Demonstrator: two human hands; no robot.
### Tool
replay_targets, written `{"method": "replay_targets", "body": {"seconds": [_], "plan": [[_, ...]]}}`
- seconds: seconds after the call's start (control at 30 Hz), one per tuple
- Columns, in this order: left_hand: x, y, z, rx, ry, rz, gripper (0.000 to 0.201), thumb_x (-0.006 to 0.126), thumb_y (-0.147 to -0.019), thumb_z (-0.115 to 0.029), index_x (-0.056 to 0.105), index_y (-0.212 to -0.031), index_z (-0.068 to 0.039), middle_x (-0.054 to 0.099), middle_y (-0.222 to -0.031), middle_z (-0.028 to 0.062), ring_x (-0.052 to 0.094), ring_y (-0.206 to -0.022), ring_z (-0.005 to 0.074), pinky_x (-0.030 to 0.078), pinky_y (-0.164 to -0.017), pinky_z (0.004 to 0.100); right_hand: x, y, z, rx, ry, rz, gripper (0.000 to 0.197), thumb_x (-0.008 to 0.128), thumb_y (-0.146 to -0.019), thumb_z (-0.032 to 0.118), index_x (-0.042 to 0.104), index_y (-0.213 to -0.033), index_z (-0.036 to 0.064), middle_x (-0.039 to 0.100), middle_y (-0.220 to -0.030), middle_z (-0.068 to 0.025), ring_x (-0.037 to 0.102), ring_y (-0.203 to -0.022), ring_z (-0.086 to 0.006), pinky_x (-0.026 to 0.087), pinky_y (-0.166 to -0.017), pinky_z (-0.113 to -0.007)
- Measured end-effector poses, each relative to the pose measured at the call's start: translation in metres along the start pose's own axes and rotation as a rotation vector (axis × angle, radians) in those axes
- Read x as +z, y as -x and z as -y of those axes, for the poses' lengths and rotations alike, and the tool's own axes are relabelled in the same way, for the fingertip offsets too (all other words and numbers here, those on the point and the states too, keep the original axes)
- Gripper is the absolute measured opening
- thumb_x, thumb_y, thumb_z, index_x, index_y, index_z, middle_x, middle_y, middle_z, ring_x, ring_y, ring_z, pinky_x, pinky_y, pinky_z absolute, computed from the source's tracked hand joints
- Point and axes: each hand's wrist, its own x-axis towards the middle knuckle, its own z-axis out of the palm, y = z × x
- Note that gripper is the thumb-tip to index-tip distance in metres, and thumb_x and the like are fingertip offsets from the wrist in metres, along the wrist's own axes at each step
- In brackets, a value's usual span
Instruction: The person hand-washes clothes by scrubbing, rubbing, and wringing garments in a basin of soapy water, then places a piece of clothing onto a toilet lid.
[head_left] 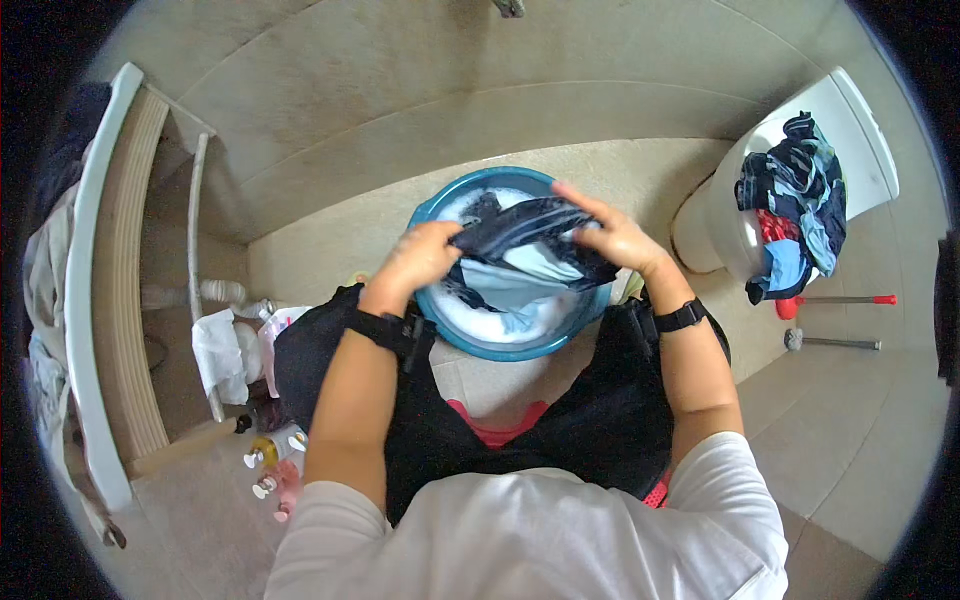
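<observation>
A blue round basin with sudsy water stands on the floor between my knees. A wet dark navy and light blue garment is stretched across it, partly lifted above the foam. My left hand is closed on the garment's left end. At its right end my right hand grips the cloth, one finger stretched out over the top and the other fingertips partly hidden by fabric. The garment's lower folds lie in the white suds.
More dark and light blue clothes are heaped on the white toilet at right. Two brushes, one with a red handle, lie below it. At left are a white basin cabinet, a pipe rail and several pump bottles.
</observation>
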Motion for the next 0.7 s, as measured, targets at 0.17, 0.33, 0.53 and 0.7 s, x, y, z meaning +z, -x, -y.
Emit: {"method": "replay_targets", "body": {"seconds": [0.17,0.33,0.53,0.7], "plan": [[-0.036,-0.012,-0.011,-0.375,0.915,0.091,0.030,0.052,-0.080,-0.011,0.056,-0.109,-0.005,0.062,-0.097,0.0059,0.058,-0.082,0.0142,0.046,-0.075,0.0294,0.034,0.027,0.018,-0.071,0.798,-0.032,0.070,0.072,-0.063,0.047,0.048,-0.126,0.0267,0.048,-0.105,-0.0239,0.051,-0.096,-0.0413,0.045,-0.081,-0.046],[-0.033,-0.011,-0.015,-0.114,1.310,0.281,0.043,0.062,-0.079,-0.018,0.050,-0.118,-0.004,0.060,-0.103,0.0050,0.055,-0.091,0.0116,0.043,-0.084,0.0270,0.035,0.006,-0.029,0.067,0.781,0.038,0.050,0.069,-0.068,0.024,0.057,-0.116,0.0159,0.053,-0.102,-0.0157,0.053,-0.092,-0.0351,0.044,-0.082,-0.041],[-0.004,-0.015,-0.013,0.109,0.542,0.108,0.071,0.079,-0.059,-0.018,0.048,-0.119,0.004,0.053,-0.117,0.0171,0.050,-0.107,0.0258,0.035,-0.095,0.0310,0.007,0.012,-0.029,0.097,-0.465,-0.041,0.032,0.063,-0.073,0.017,0.062,-0.099,-0.0014,0.063,-0.100,-0.0074,0.059,-0.090,-0.0204,0.046,-0.080,-0.031],[0.050,-0.021,-0.027,0.388,0.630,-0.156,0.038,0.070,-0.075,-0.016,0.056,-0.105,0.001,0.058,-0.106,0.0130,0.054,-0.103,0.0238,0.041,-0.088,0.0319,0.019,-0.002,-0.036,0.277,-1.317,-0.412,0.020,0.061,-0.076,0.015,0.061,-0.089,0.0000,0.065,-0.085,-0.0093,0.062,-0.073,-0.0186,0.051,-0.069,-0.030]]}}
